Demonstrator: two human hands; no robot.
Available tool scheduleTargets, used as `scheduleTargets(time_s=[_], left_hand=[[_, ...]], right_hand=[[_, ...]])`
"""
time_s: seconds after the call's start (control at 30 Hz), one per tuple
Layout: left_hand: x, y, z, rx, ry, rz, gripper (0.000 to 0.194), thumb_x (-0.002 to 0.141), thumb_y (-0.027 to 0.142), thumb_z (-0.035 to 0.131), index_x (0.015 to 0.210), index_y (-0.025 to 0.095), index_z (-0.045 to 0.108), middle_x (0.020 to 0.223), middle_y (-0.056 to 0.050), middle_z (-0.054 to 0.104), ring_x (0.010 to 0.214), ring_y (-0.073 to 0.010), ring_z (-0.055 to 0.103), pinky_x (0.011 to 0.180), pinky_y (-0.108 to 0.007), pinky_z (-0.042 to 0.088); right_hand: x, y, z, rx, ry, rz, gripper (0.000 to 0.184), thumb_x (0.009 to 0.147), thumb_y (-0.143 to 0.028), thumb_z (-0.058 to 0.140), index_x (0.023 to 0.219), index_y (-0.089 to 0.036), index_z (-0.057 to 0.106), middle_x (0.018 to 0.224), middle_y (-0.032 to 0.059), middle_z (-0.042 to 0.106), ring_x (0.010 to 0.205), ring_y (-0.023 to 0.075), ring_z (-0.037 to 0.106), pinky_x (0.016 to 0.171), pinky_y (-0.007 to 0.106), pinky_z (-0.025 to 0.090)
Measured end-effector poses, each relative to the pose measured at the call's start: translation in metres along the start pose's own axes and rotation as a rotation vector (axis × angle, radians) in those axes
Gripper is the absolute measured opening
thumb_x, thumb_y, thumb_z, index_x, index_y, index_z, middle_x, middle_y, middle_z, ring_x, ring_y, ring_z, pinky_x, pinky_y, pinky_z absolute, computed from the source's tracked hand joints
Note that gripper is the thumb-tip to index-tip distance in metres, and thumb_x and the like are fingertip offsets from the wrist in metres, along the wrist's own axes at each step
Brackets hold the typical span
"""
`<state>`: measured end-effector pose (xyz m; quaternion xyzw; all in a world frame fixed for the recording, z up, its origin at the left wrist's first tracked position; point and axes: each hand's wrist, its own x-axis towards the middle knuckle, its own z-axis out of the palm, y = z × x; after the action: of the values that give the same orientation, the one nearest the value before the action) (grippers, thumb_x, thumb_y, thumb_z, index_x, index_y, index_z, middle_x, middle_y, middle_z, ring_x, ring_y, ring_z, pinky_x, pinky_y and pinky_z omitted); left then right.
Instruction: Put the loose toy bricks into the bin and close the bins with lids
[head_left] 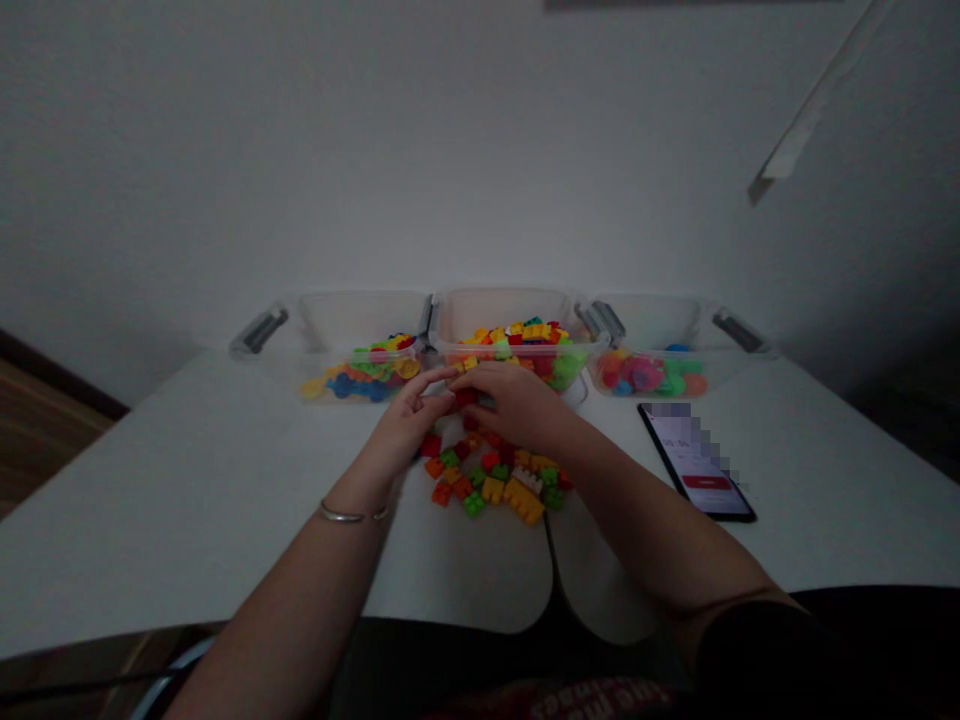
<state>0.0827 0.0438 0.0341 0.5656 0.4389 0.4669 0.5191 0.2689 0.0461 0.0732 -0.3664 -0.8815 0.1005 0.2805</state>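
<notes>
Bent fingers of the right hand (521,405) hold a red brick (466,398) against the thumb, just beyond the loose bricks (493,490) on the table (225,480). The left hand (409,415) meets it, half spread, thumb at the brick; whether it presses, I cannot tell. Behind stand the left bin (360,318), middle bin (502,308) and right bin (649,316), all holding coloured pieces.

Dim grey light, soft shadows
The wall (480,180) darkens toward the right edge; the table (187,520) looks stretched sideways; pixel blocks mask part of the phone (694,468).
</notes>
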Motion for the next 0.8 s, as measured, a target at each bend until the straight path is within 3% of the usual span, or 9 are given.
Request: scheduleTargets(time_s=[0.1,0.2,0.47,0.6,0.7,0.8], left_hand=[[0.002,-0.002,-0.004,-0.047,0.005,0.026,0.055,0.077,0.046,0.070,0.122,0.016,0.062,0.096,-0.008,0.077,0.089,-0.0216,0.073,0.081,-0.034,0.057],[0.004,-0.007,-0.008,0.004,0.038,0.059,0.050,0.080,0.047,0.066,0.118,0.015,0.063,0.096,-0.009,0.077,0.091,-0.0219,0.072,0.087,-0.036,0.055],[0.002,-0.012,-0.019,0.762,0.203,0.197,0.031,0.091,0.037,0.049,0.105,0.018,0.070,0.102,-0.009,0.074,0.088,-0.0211,0.068,0.078,-0.032,0.053],[-0.008,-0.001,-0.017,1.245,0.266,0.052,0.034,0.095,0.037,0.045,0.111,0.020,0.069,0.109,-0.011,0.073,0.094,-0.0269,0.069,0.072,-0.033,0.050],[-0.013,0.004,-0.012,1.396,0.251,-0.036,0.041,0.097,0.042,0.041,0.119,0.019,0.066,0.115,-0.015,0.070,0.095,-0.0313,0.070,0.067,-0.035,0.050],[-0.017,0.005,-0.008,1.497,0.194,-0.094,0.044,0.098,0.042,0.037,0.113,0.016,0.068,0.108,-0.019,0.069,0.091,-0.0346,0.070,0.063,-0.037,0.051]], right_hand=[[-0.002,0.000,-0.006,0.066,0.088,0.025,0.025,0.086,-0.012,0.063,0.109,-0.018,0.070,0.115,0.0088,0.074,0.107,0.0206,0.067,0.096,0.035,0.049],[-0.004,-0.001,-0.018,0.125,0.150,0.079,0.025,0.084,-0.013,0.063,0.108,-0.019,0.068,0.107,0.0062,0.074,0.096,0.0184,0.069,0.087,0.032,0.052],[-0.013,0.012,-0.055,-0.089,0.421,0.236,0.020,0.083,-0.020,0.062,0.102,-0.020,0.068,0.098,0.0061,0.073,0.088,0.0199,0.067,0.083,0.035,0.052],[-0.015,0.023,-0.061,-0.098,0.471,0.303,0.023,0.083,-0.021,0.060,0.104,-0.020,0.069,0.101,0.0061,0.073,0.088,0.0200,0.068,0.081,0.036,0.055],[-0.015,0.028,-0.064,-0.134,0.475,0.343,0.027,0.083,-0.020,0.059,0.107,-0.019,0.071,0.104,0.0081,0.074,0.088,0.0210,0.069,0.082,0.038,0.055],[-0.015,0.035,-0.066,-0.222,0.412,0.399,0.028,0.083,-0.018,0.059,0.106,-0.017,0.075,0.106,0.0113,0.075,0.091,0.0242,0.069,0.087,0.042,0.055]])
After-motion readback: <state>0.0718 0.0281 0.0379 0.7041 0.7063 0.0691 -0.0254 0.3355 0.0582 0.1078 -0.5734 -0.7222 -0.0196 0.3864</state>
